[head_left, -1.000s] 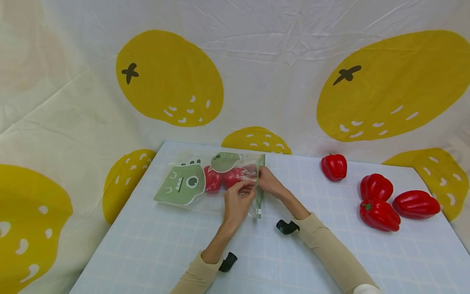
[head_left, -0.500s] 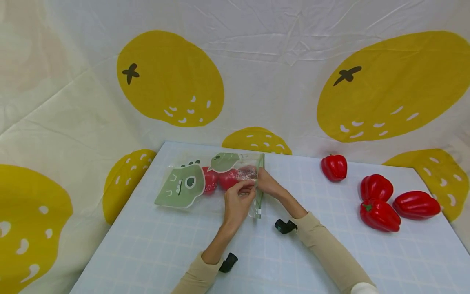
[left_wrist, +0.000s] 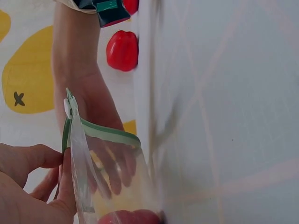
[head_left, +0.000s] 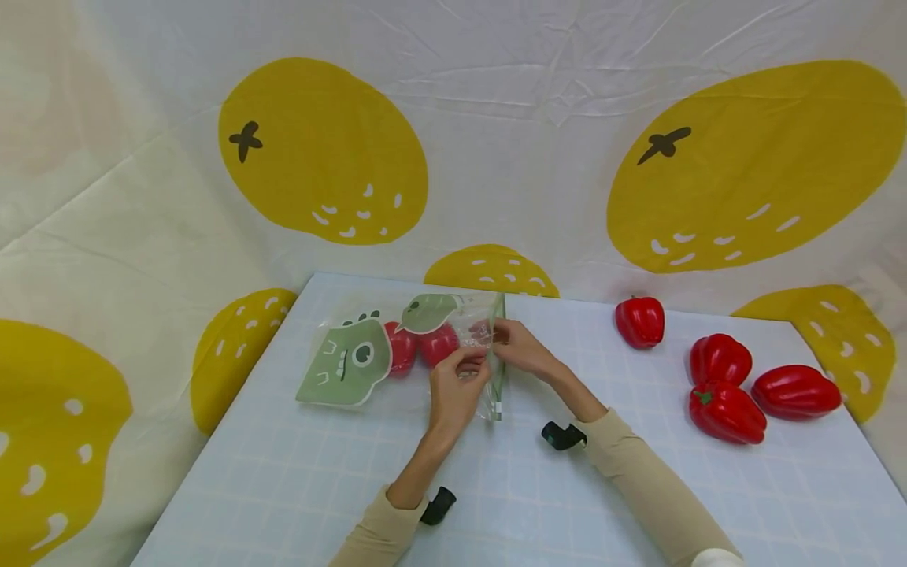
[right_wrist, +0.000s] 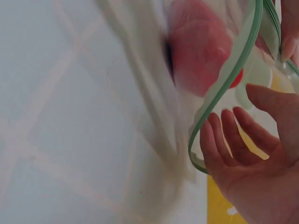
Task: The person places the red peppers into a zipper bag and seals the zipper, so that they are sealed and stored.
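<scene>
A clear zip bag (head_left: 347, 366) with a green monster print lies on its side on the table. Inside it are two red bell peppers (head_left: 439, 344), side by side behind the plastic. My left hand (head_left: 456, 394) pinches the near edge of the bag's mouth between thumb and fingers, holding it apart. My right hand (head_left: 523, 349) is at the mouth, and its fingertips reach just inside. In the right wrist view that hand (right_wrist: 254, 154) has loosely bent, spread fingers with nothing between them, beside the green zip rim (right_wrist: 233, 74). A red pepper (right_wrist: 198, 56) sits deeper in the bag.
Towards the right of the table (head_left: 567, 504) lie several more red bell peppers: one at the back (head_left: 640, 322), the others grouped (head_left: 726, 412) near the right edge. A cloth with yellow fruit prints (head_left: 326, 150) hangs behind the table.
The right-hand pepper in the bag has moved left, deeper inside. My right hand has let it go and drawn back slightly to the right. My left hand stays at the bag's edge.
</scene>
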